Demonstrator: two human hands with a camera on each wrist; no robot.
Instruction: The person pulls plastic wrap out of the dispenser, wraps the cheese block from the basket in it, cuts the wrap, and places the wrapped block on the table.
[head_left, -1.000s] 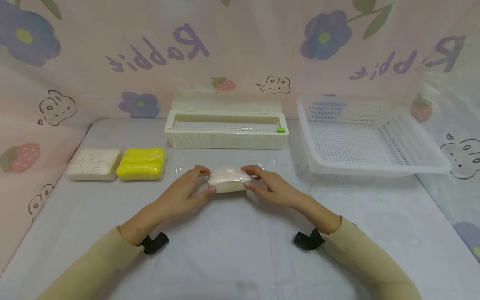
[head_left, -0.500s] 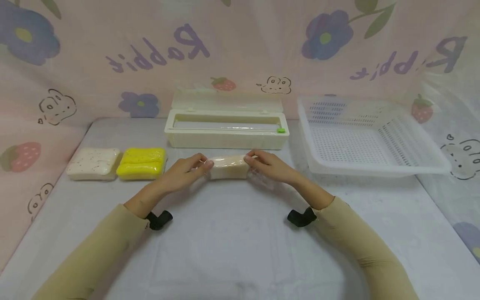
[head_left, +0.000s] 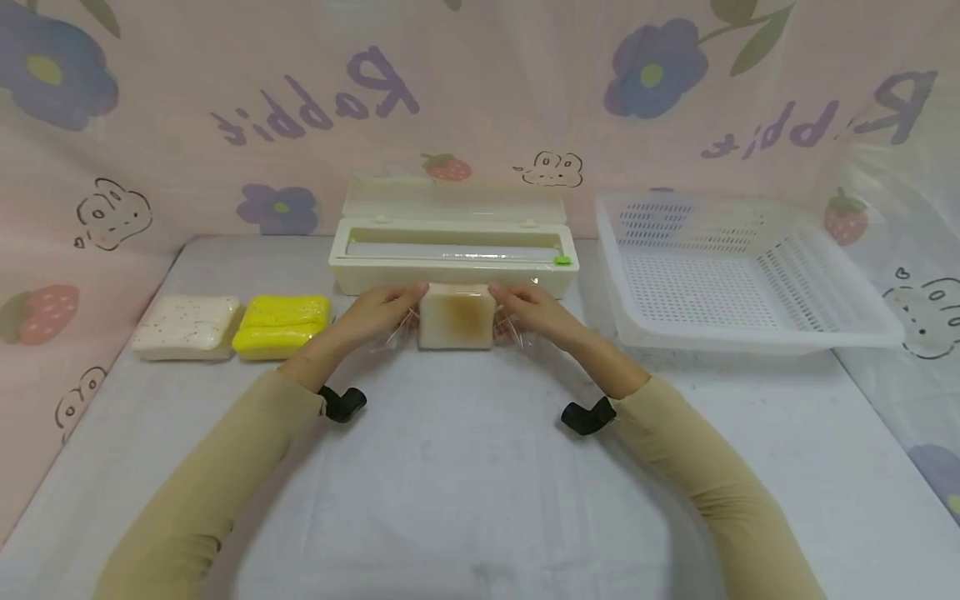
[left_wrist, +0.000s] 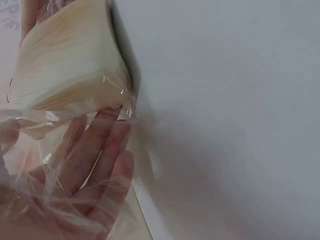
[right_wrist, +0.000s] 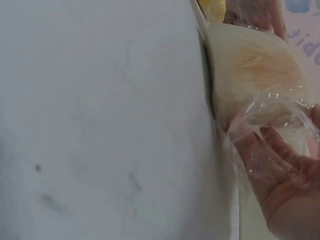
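A white, square, bread-like block [head_left: 456, 321] with a browned patch stands tilted up on its edge on the table, in front of the film dispenser. Its browned face is turned toward me in the head view. Clear cling film [right_wrist: 265, 107] covers it, with loose ends bunching out at both sides. My left hand [head_left: 381, 315] grips the upper left corner, thumb at the top. At the opposite corner my right hand [head_left: 538, 315] holds it the same way. Loose film drapes over the left fingers [left_wrist: 82, 155] and the right fingers [right_wrist: 250, 145] in the wrist views.
Behind the block is a cream film dispenser [head_left: 442, 278], lid raised, with a green slider [head_left: 562, 261]. A speckled white block [head_left: 186, 327] and a yellow block [head_left: 283, 327], both shiny, lie to the left. A white perforated basket [head_left: 757, 340] stands right.
Both hands have moved the block away from me toward the dispenser. It has been tipped up from lying flat, so its browned face shows. Loose film ends now hang at the sides.
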